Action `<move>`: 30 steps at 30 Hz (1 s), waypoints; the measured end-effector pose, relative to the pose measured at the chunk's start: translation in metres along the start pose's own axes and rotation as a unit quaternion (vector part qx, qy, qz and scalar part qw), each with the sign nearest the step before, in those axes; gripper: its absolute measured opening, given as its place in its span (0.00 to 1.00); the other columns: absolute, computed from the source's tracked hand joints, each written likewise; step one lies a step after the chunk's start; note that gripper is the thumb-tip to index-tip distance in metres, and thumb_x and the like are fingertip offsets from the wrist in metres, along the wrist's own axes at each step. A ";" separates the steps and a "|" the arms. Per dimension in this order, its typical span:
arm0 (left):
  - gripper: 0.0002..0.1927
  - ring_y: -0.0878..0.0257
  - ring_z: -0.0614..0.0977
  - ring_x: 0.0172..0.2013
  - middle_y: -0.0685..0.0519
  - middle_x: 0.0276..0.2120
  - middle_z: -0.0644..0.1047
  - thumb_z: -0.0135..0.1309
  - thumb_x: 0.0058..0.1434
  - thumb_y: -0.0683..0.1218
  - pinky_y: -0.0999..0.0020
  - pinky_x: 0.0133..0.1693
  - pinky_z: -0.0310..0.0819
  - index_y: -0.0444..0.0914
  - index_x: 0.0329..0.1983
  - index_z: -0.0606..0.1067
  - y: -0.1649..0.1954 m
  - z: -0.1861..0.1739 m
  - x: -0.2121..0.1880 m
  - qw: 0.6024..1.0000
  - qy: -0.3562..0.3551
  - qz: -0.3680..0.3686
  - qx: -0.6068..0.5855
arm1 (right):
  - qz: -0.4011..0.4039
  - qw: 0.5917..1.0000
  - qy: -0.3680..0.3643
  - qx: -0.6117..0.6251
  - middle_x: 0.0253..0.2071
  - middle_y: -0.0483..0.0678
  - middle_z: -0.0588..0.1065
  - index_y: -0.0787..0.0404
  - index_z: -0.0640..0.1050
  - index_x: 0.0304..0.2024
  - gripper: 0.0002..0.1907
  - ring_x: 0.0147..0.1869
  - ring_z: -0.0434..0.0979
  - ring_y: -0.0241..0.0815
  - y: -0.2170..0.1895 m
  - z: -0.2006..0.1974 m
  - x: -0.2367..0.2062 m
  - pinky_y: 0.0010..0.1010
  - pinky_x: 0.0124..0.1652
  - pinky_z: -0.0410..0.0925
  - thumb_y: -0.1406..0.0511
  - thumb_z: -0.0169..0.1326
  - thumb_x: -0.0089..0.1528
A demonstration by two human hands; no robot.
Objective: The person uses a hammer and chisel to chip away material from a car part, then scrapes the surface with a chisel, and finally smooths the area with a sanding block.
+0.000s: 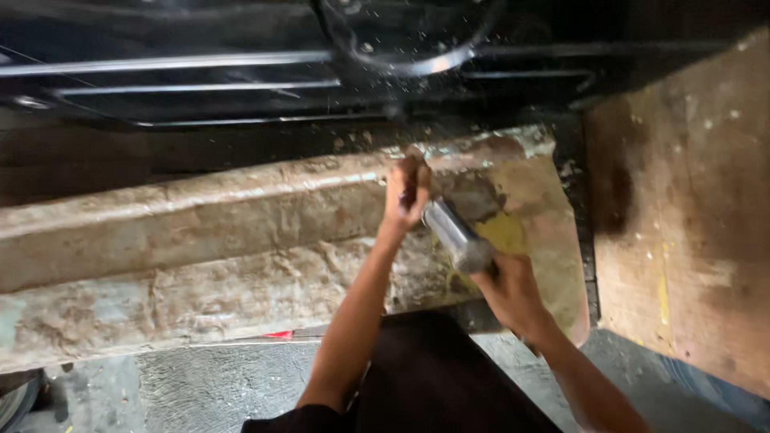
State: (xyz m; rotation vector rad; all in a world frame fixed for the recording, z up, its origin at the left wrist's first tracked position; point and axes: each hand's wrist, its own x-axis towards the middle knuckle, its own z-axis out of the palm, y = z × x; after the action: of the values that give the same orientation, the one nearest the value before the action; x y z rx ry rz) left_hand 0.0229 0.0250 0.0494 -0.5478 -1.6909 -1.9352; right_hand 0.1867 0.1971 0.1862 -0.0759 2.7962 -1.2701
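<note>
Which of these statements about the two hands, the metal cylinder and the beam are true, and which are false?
1. The right hand holds the lower end of a shiny metal cylinder. True.
2. The left hand lies flat and open on the floor. False: it is closed in a fist at the cylinder's upper end, over the beam.
3. The work rests on a worn, rusty beam. True.
4. The cylinder stands upright. False: it is tilted, running from the left hand down to the right hand.
5. A wooden board lies to the right. True.
</note>
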 end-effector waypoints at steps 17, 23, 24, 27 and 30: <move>0.10 0.50 0.79 0.25 0.46 0.24 0.77 0.49 0.60 0.41 0.61 0.30 0.71 0.37 0.41 0.79 -0.005 0.013 0.005 0.950 -0.078 -0.290 0.086 | 0.020 0.997 0.002 -0.074 0.19 0.54 0.75 0.68 0.80 0.43 0.18 0.20 0.74 0.44 -0.005 0.002 0.005 0.36 0.24 0.66 0.61 0.63 0.57; 0.05 0.48 0.78 0.31 0.43 0.28 0.76 0.50 0.63 0.40 0.58 0.37 0.72 0.33 0.36 0.76 0.023 0.003 -0.015 0.979 -0.053 -0.128 0.147 | 0.052 0.998 -0.003 -0.025 0.16 0.53 0.72 0.69 0.80 0.49 0.22 0.18 0.67 0.38 -0.006 -0.008 -0.024 0.34 0.22 0.63 0.60 0.61 0.58; 0.05 0.48 0.78 0.31 0.43 0.29 0.76 0.50 0.63 0.40 0.58 0.37 0.72 0.33 0.36 0.76 0.026 0.004 -0.017 0.978 -0.055 -0.137 0.144 | 0.048 0.999 -0.002 -0.025 0.17 0.52 0.71 0.69 0.80 0.48 0.21 0.18 0.67 0.37 -0.008 -0.009 -0.024 0.33 0.23 0.63 0.60 0.61 0.59; 0.06 0.48 0.78 0.30 0.42 0.29 0.75 0.51 0.62 0.41 0.58 0.36 0.72 0.32 0.36 0.76 0.030 0.003 -0.020 0.979 -0.053 -0.150 0.131 | 0.035 0.999 -0.001 -0.021 0.17 0.50 0.71 0.69 0.80 0.47 0.19 0.19 0.65 0.34 -0.013 -0.009 -0.021 0.32 0.23 0.63 0.60 0.62 0.60; 0.07 0.48 0.79 0.30 0.42 0.28 0.75 0.52 0.62 0.42 0.58 0.37 0.73 0.32 0.36 0.75 0.028 0.005 -0.020 0.980 -0.047 -0.153 0.121 | 0.044 0.999 -0.009 -0.013 0.17 0.48 0.71 0.68 0.81 0.47 0.18 0.19 0.63 0.33 -0.016 -0.009 -0.018 0.32 0.21 0.60 0.62 0.60 0.60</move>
State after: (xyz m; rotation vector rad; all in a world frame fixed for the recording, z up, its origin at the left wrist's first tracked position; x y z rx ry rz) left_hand 0.0554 0.0299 0.0600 -0.3056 -2.1394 -1.8887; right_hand 0.2045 0.1950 0.2051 0.0346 2.7683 -1.2074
